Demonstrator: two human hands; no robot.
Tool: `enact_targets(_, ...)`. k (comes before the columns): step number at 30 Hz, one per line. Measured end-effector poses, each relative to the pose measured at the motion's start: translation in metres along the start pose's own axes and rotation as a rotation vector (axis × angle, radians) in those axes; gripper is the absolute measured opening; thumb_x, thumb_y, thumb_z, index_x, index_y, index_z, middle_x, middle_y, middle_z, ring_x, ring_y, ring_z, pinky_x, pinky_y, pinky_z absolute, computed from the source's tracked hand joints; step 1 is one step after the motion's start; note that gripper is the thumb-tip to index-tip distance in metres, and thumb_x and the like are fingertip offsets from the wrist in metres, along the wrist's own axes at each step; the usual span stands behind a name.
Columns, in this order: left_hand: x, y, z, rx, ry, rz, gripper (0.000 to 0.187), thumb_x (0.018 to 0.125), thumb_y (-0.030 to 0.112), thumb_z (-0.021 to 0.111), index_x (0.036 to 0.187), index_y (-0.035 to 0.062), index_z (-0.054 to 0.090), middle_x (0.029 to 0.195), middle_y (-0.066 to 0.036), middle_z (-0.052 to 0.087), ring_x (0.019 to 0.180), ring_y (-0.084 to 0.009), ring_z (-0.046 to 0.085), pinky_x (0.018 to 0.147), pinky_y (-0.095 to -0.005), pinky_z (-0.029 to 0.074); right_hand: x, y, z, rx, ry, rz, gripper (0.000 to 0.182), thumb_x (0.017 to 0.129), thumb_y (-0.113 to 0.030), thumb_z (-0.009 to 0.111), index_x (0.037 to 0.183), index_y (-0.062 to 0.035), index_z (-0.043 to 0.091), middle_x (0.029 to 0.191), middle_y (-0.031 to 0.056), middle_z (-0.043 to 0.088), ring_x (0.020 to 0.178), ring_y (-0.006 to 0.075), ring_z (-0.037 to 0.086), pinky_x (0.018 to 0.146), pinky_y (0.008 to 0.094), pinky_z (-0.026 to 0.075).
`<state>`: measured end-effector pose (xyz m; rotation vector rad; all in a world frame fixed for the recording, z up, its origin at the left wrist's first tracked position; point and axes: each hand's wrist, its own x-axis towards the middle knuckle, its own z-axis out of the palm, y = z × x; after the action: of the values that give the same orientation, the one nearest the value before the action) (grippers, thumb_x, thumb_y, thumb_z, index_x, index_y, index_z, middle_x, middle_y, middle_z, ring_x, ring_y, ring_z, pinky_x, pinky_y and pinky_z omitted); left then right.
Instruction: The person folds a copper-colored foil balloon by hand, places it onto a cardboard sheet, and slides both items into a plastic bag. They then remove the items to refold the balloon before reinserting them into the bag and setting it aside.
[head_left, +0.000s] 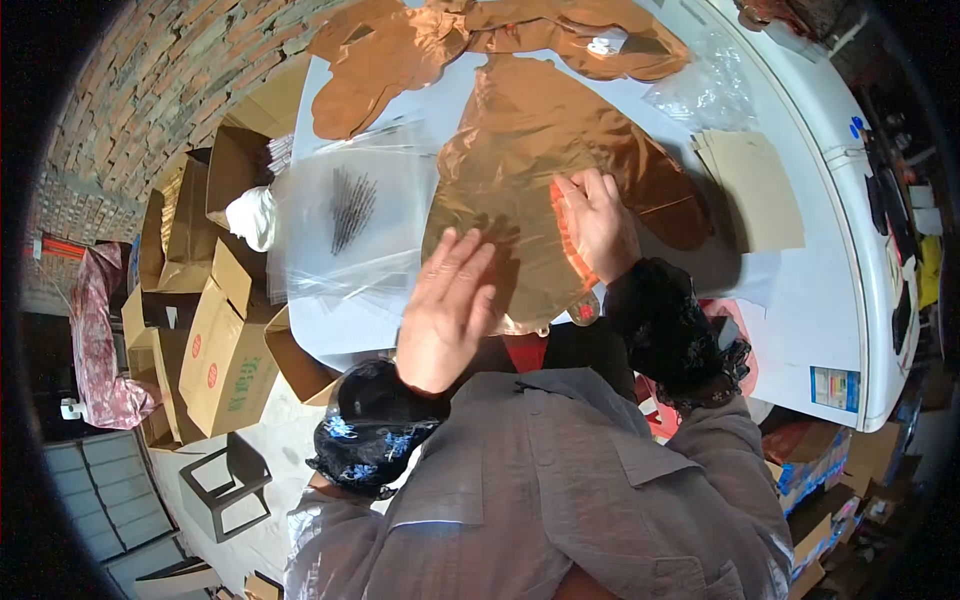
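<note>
A large copper-coloured foil sheet (530, 130) lies spread on the white table (790, 330), its near end at the table's front edge. My left hand (445, 300) rests with fingers spread on or just over the foil's left side, holding nothing. On the right, the fingers of my right hand (598, 222) are pinched together at an orange-red strip (572, 235) that runs along the foil. A small round clear piece (584, 310) sits by the strip's near end. More copper foil shapes (375, 75) lie at the far side of the table.
Clear plastic bags (400, 200) with a bundle of thin dark sticks (352, 210) lie at left. Brown paper sheets (755, 190) and crumpled clear plastic (710, 85) are at right. Open cardboard boxes (225, 340) and a stool (228, 485) stand left of the table.
</note>
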<state>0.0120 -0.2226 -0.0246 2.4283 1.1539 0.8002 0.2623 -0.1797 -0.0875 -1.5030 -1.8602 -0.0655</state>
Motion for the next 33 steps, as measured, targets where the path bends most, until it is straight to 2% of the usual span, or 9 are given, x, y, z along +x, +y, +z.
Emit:
enact_targets(2,-0.001,-0.007,-0.008,-0.032,0.036,-0.070,0.037,0.095,0.010,0.057,0.131,0.0030,0.057,0.141,-0.017,0.050,0.139,-0.0353,0.039,0.111,-0.0424,0.035,-0.001,0.001,0.002,0.026,-0.009,0.020,0.025,0.092,-0.013,0.060,0.114,-0.0015,0.063,0.095,0.0113,0.057,0.092,0.0314,0.054,0.078,0.0388,0.048)
enact_targets(6,0.000,-0.027,-0.022,-0.045,0.146,-0.147,0.034,0.097,0.014,0.055,0.129,0.0026,0.057,0.133,-0.019,0.054,0.126,-0.0393,0.050,0.103,-0.0407,0.043,-0.002,0.003,0.007,0.021,0.002,0.038,0.025,0.091,-0.014,0.062,0.113,-0.0026,0.064,0.095,0.0119,0.058,0.092,0.0316,0.055,0.076,0.0399,0.048)
enact_targets(9,-0.003,-0.044,-0.029,-0.065,0.216,-0.248,0.032,0.099,0.018,0.054,0.128,0.0058,0.059,0.125,-0.018,0.059,0.110,-0.0336,0.060,0.089,-0.0365,0.050,0.000,-0.002,0.000,-0.040,0.003,-0.047,0.023,0.090,-0.014,0.064,0.111,-0.0040,0.064,0.094,0.0119,0.057,0.091,0.0311,0.056,0.075,0.0403,0.048)
enact_targets(12,-0.004,-0.053,-0.033,-0.161,0.245,-0.388,0.030,0.098,0.018,0.054,0.126,0.0055,0.060,0.116,-0.017,0.061,0.100,-0.0293,0.063,0.081,-0.0343,0.051,-0.002,0.002,0.010,0.070,-0.026,0.156,0.023,0.087,-0.012,0.066,0.108,-0.0040,0.065,0.092,0.0107,0.057,0.088,0.0302,0.056,0.073,0.0398,0.049)
enact_targets(15,-0.003,-0.060,-0.033,-0.131,0.230,-0.441,0.030,0.098,0.018,0.056,0.125,0.0051,0.061,0.107,-0.016,0.062,0.092,-0.0265,0.064,0.076,-0.0335,0.052,0.001,0.000,0.003,-0.034,0.010,-0.053,0.023,0.085,-0.010,0.067,0.107,-0.0035,0.065,0.091,0.0096,0.056,0.086,0.0291,0.057,0.071,0.0392,0.049)
enact_targets(17,-0.003,-0.069,-0.029,-0.087,0.233,-0.435,0.028,0.097,0.017,0.057,0.120,0.0045,0.063,0.100,-0.014,0.062,0.087,-0.0259,0.065,0.074,-0.0349,0.052,0.001,0.000,0.003,-0.045,0.012,-0.080,0.024,0.084,-0.009,0.068,0.106,-0.0031,0.065,0.091,0.0089,0.056,0.086,0.0287,0.057,0.071,0.0389,0.050)
enact_targets(25,0.010,-0.066,-0.009,0.104,0.050,-0.437,0.027,0.093,0.026,0.061,0.110,0.0045,0.064,0.095,-0.016,0.061,0.091,-0.0349,0.062,0.078,-0.0449,0.051,0.001,0.001,0.006,-0.091,0.029,-0.082,0.027,0.082,-0.009,0.069,0.108,-0.0034,0.066,0.090,0.0075,0.055,0.086,0.0260,0.057,0.071,0.0372,0.050)
enact_targets(31,0.020,-0.062,-0.002,0.226,0.004,-0.401,0.039,0.091,0.030,0.064,0.116,0.0014,0.058,0.096,-0.019,0.065,0.093,-0.0375,0.063,0.079,-0.0455,0.051,-0.001,0.000,0.003,-0.161,0.020,-0.130,0.037,0.077,-0.005,0.072,0.113,-0.0052,0.066,0.094,0.0050,0.057,0.088,0.0241,0.057,0.075,0.0349,0.051)
enact_targets(33,0.026,-0.060,-0.003,0.157,-0.064,-0.503,0.043,0.090,0.032,0.064,0.118,0.0004,0.056,0.093,-0.020,0.067,0.092,-0.0383,0.064,0.080,-0.0461,0.050,-0.002,0.000,0.003,-0.169,0.020,-0.103,0.037,0.077,-0.005,0.072,0.114,-0.0058,0.066,0.094,0.0045,0.057,0.088,0.0237,0.057,0.075,0.0346,0.051)
